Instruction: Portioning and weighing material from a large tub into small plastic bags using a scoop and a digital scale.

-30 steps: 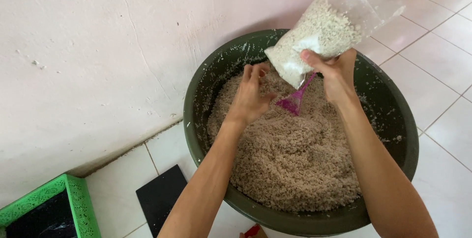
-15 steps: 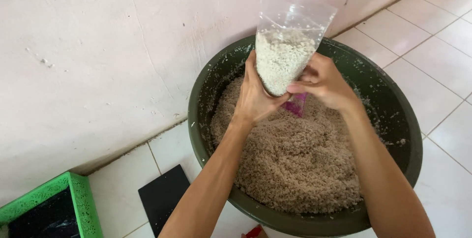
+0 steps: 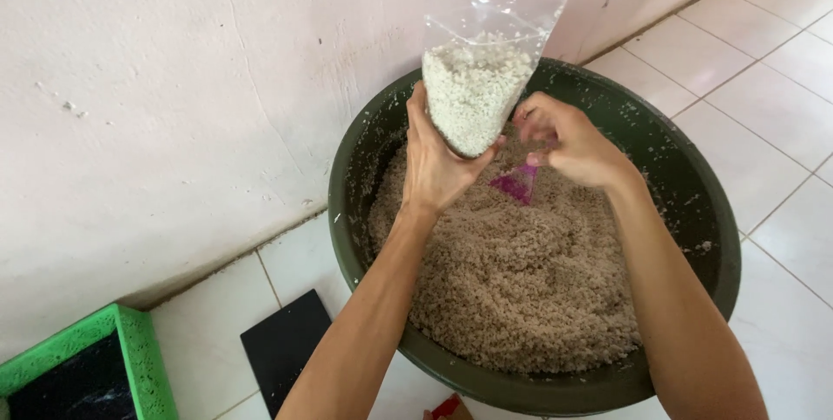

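A clear plastic bag (image 3: 479, 82), about half full of white grains, stands upright above a big dark green basin (image 3: 694, 220). My left hand (image 3: 438, 164) grips the bag from below and the left side. My right hand (image 3: 564, 138) hovers just right of the bag's bottom, fingers curled, touching or almost touching it. The basin holds a mound of brownish grain mix (image 3: 521, 290). A pink scoop (image 3: 517, 184) lies stuck in the mound beneath my hands.
The basin sits on white floor tiles (image 3: 781, 99) against a pale pink wall (image 3: 173, 82). A black flat slab (image 3: 282, 346) lies on the floor at the left front. A green plastic crate (image 3: 130, 342) stands at the bottom left corner.
The bag swung from tilted at the right to upright over the basin. My left hand took hold of its bottom, and my right hand slipped off to the side.
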